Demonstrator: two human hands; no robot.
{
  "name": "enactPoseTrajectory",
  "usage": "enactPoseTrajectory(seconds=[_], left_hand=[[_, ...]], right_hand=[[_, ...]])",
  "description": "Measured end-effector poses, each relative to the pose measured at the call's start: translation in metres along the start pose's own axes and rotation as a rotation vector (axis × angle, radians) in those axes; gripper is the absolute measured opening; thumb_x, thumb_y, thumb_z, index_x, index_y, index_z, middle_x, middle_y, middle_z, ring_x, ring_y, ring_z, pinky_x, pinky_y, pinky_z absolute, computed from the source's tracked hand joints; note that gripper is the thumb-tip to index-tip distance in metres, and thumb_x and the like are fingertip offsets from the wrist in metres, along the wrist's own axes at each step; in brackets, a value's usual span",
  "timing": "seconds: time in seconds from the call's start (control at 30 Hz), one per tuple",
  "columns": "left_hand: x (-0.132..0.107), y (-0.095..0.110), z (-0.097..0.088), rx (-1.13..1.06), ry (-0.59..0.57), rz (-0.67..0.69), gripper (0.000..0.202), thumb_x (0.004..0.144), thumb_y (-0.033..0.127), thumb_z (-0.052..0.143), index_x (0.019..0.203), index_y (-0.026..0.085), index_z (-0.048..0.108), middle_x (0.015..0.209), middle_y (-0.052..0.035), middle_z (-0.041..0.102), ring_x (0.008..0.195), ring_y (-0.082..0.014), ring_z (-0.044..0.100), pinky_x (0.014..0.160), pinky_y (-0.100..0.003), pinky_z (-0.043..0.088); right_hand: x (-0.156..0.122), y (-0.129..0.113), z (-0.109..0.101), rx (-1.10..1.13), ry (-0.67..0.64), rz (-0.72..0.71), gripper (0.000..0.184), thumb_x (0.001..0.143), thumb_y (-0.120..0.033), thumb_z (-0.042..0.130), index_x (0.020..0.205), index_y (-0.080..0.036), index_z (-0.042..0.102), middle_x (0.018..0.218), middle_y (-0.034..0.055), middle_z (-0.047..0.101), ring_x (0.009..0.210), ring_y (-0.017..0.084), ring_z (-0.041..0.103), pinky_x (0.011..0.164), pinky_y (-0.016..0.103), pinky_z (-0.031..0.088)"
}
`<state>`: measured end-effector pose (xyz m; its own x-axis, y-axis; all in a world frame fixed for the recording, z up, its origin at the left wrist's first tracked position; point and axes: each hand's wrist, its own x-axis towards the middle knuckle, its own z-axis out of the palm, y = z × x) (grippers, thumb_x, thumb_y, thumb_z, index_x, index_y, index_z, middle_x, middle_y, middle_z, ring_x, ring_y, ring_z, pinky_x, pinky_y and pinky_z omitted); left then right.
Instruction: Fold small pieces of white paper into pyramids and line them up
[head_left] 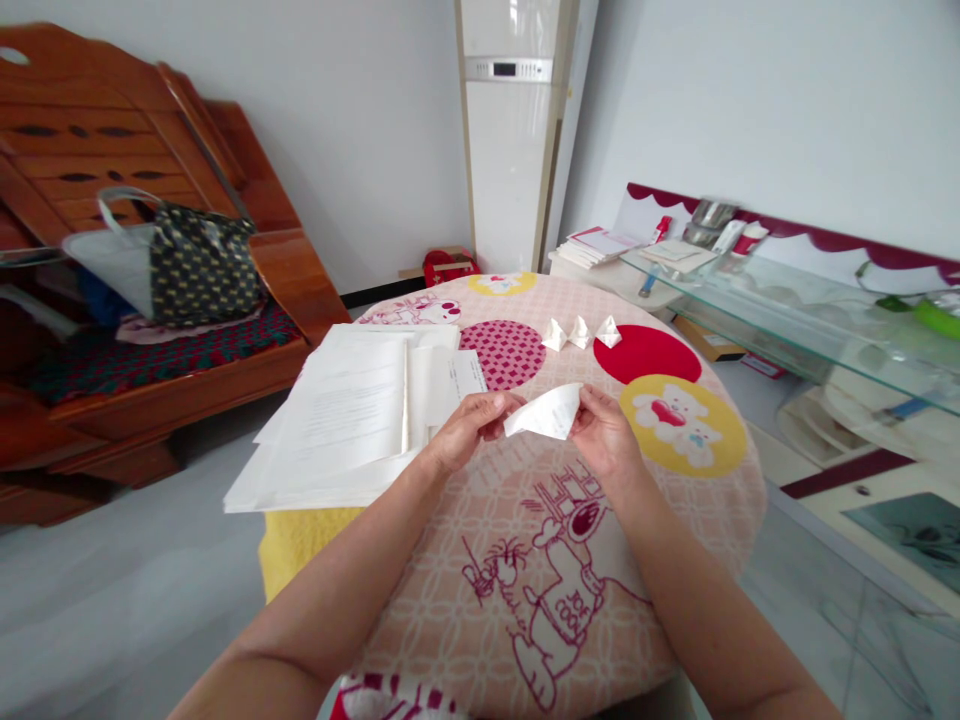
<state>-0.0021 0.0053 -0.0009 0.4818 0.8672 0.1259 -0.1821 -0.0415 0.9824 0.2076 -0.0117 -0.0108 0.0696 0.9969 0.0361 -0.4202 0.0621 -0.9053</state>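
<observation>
the person holds a folded white paper (pixel 546 412) in the air over the middle of the round table, between both hands; the left hand (pixel 476 425) pinches its left end between thumb and fingers, and the right hand (pixel 606 428) pinches its right end, though how the fingers sit behind the sheet cannot be told; for such thin stuff a light, even grip seems best — firm enough to stop the layers sliding, soft enough not to crumple the points; edges are best matched before any crease is pressed, and a crease probably comes out sharper against the tablecloth (pixel 435 640) than in mid-air; as for edges, the paper stack (pixel 337 410) lies close by the left hand, its near left corner seeming to jut past the table's rim above the yellow cloth (pixel 289 550), so a leftward sweep of that forearm could knock sheets askew; three small folded pieces (pixel 578 333) stand in a row beyond the hands, well apart from them, and a forward reach should stay short of these; the glass shelf (pixel 825 320) is off to the right, past the table's edge; the easiest room for moving looks to be toward the body and a little rightward, over the printed cloth.
</observation>
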Motion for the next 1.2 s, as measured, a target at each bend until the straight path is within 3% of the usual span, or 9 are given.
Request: enactPoseTrajectory(seconds=[0.07, 0.13, 0.23, 0.4, 0.53, 0.7, 0.83, 1.0, 1.2], left_hand=[[-0.001, -0.001, 0.001, -0.151, -0.053, -0.032, 0.059, 0.063, 0.065, 0.080, 0.092, 0.014, 0.070, 0.065, 0.0002, 0.057, 0.053, -0.0086, 0.042, 0.047, -0.021, 0.028], [-0.002, 0.000, 0.003, -0.229, -0.096, -0.055, 0.057, 0.058, 0.047, 0.090, 0.100, 0.015, 0.068, 0.067, 0.0007, 0.060, 0.056, -0.0093, 0.049, 0.049, -0.020, 0.035], [-0.003, 0.002, 0.009, -0.236, -0.095, -0.066, 0.041, 0.065, 0.031, 0.089, 0.095, 0.014, 0.066, 0.072, -0.0018, 0.066, 0.059, -0.0105, 0.057, 0.054, -0.021, 0.044], [-0.003, 0.004, 0.009, -0.351, 0.021, -0.010, 0.035, 0.070, 0.033, 0.086, 0.090, 0.015, 0.064, 0.068, -0.0018, 0.067, 0.059, -0.0117, 0.061, 0.056, -0.022, 0.049], [-0.002, 0.007, 0.002, -0.344, 0.047, 0.030, 0.034, 0.072, 0.040, 0.083, 0.080, 0.016, 0.061, 0.060, 0.0002, 0.063, 0.049, -0.0104, 0.056, 0.050, -0.022, 0.045], [-0.001, 0.007, -0.001, -0.060, -0.015, 0.074, 0.029, 0.081, 0.038, 0.077, 0.079, 0.014, 0.060, 0.062, -0.0002, 0.062, 0.054, -0.0097, 0.055, 0.055, -0.022, 0.045], [-0.001, 0.002, 0.004, 0.135, -0.081, 0.084, 0.025, 0.084, 0.035, 0.073, 0.082, 0.013, 0.062, 0.065, 0.0014, 0.058, 0.055, -0.0081, 0.051, 0.054, -0.021, 0.041], [-0.002, -0.006, 0.009, 0.217, -0.131, 0.053, 0.022, 0.087, 0.033, 0.069, 0.090, 0.012, 0.063, 0.073, -0.0003, 0.061, 0.058, -0.0077, 0.051, 0.054, -0.021, 0.040], [-0.001, -0.008, 0.007, 0.154, -0.133, 0.034, 0.028, 0.085, 0.037, 0.073, 0.092, 0.012, 0.061, 0.074, 0.0003, 0.059, 0.060, -0.0078, 0.052, 0.055, -0.021, 0.042]], right_hand=[[0.002, 0.004, -0.001, 0.023, 0.037, -0.012, 0.032, 0.070, -0.049, 0.077, 0.069, -0.025, 0.056, 0.058, -0.0009, 0.058, 0.056, 0.018, 0.057, 0.051, 0.030, 0.048], [0.002, 0.006, -0.001, 0.058, 0.056, -0.021, 0.030, 0.072, -0.047, 0.077, 0.070, -0.025, 0.056, 0.060, 0.0002, 0.061, 0.063, 0.020, 0.062, 0.055, 0.031, 0.051], [0.001, 0.006, 0.002, 0.100, 0.035, -0.004, 0.026, 0.072, -0.043, 0.076, 0.072, -0.025, 0.058, 0.064, 0.0005, 0.064, 0.064, 0.019, 0.063, 0.056, 0.031, 0.054], [-0.006, 0.001, 0.008, 0.109, -0.085, 0.113, 0.015, 0.063, -0.031, 0.073, 0.071, -0.022, 0.065, 0.061, -0.0002, 0.068, 0.052, 0.015, 0.060, 0.051, 0.028, 0.053], [-0.007, 0.005, 0.008, -0.090, -0.141, 0.174, 0.011, 0.060, -0.025, 0.070, 0.069, -0.018, 0.070, 0.058, 0.0011, 0.068, 0.048, 0.014, 0.061, 0.044, 0.024, 0.047], [-0.006, 0.001, 0.006, -0.326, 0.065, -0.021, 0.014, 0.067, -0.023, 0.065, 0.075, -0.016, 0.073, 0.078, 0.0054, 0.076, 0.046, 0.010, 0.058, 0.038, 0.021, 0.035], [-0.011, -0.005, 0.007, -0.370, -0.077, -0.128, 0.021, 0.076, -0.026, 0.066, 0.092, -0.019, 0.077, 0.090, 0.0061, 0.078, 0.052, 0.011, 0.062, 0.043, 0.022, 0.040], [-0.013, 0.001, 0.005, -0.374, -0.226, -0.067, 0.017, 0.078, -0.031, 0.072, 0.090, -0.019, 0.075, 0.065, 0.0008, 0.071, 0.051, 0.013, 0.060, 0.043, 0.023, 0.041], [-0.014, -0.006, 0.003, -0.347, -0.329, 0.040, 0.015, 0.077, -0.033, 0.074, 0.077, -0.018, 0.071, 0.053, -0.0008, 0.065, 0.043, 0.011, 0.055, 0.041, 0.021, 0.039]])
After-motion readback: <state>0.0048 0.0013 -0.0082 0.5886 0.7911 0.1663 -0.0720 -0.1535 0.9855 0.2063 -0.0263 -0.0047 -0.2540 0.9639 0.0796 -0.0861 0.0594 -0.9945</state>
